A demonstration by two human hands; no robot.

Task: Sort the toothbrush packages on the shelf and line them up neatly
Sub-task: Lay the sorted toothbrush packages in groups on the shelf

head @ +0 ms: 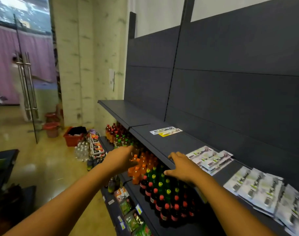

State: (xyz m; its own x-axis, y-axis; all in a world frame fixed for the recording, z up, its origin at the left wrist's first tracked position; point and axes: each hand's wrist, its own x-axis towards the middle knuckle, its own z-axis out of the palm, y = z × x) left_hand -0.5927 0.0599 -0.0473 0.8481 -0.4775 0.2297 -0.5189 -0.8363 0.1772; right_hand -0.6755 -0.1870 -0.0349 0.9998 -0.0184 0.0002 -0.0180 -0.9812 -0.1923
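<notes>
A dark grey shelf [162, 142] carries flat toothbrush packages. One package with a yellow strip [165, 131] lies alone toward the left. A loose overlapping pile of white-and-green packages [209, 159] sits in the middle, and a longer overlapping row [264, 191] runs off to the right. My right hand [181, 165] hovers with fingers spread over the shelf's front edge, just left of the middle pile, holding nothing. My left hand [121, 157] reaches out in front of the shelf with straight fingers and holds nothing.
Below the shelf stand rows of soft-drink bottles [155, 181] with orange, green and red caps, and snack packets lower down. A red crate [73, 136], water bottles and buckets sit on the floor to the left near a glass door [26, 86].
</notes>
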